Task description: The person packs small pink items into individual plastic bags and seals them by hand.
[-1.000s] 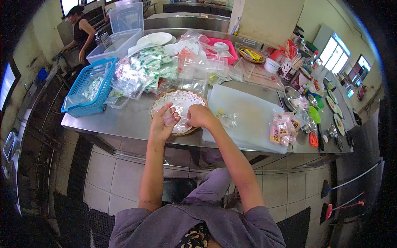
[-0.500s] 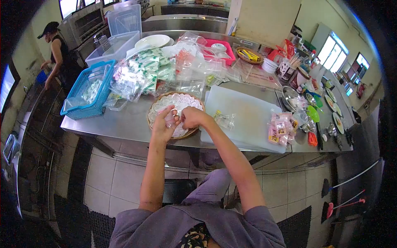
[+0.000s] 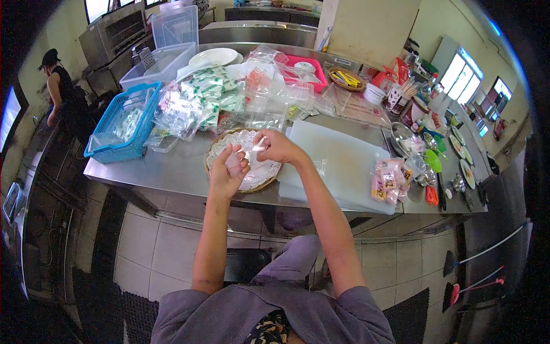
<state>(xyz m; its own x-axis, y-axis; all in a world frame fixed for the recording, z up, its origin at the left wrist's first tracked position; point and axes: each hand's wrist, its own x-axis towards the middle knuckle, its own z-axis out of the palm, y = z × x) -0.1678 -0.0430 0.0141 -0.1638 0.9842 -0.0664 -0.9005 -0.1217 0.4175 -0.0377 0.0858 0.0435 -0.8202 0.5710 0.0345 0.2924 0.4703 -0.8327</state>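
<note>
My left hand (image 3: 227,174) is raised palm up above the near left part of a round wicker basket lined with a white lacy paper doily (image 3: 264,173). Its fingers are curled around a small, see-through plastic packet (image 3: 234,169). Opposite it, over the right side of the basket, my right hand (image 3: 280,148) has thumb and fingertips pinched together. Something thin and clear may be between them, too small to name. A small clear bag (image 3: 322,167) lies on the white cutting board (image 3: 338,146), partly behind my right forearm.
A blue plastic basket (image 3: 137,139) and a heap of green-printed plastic packets (image 3: 197,97) stand to the left. Pink-and-white packets (image 3: 391,179) lie at the board's right end. Behind are a pink tray (image 3: 318,73) and white plates (image 3: 213,57). Another person (image 3: 62,92) stands far left.
My right hand has lifted up and away from my left hand, widening the gap between them. My left hand has barely moved. The other person has shifted left.
</note>
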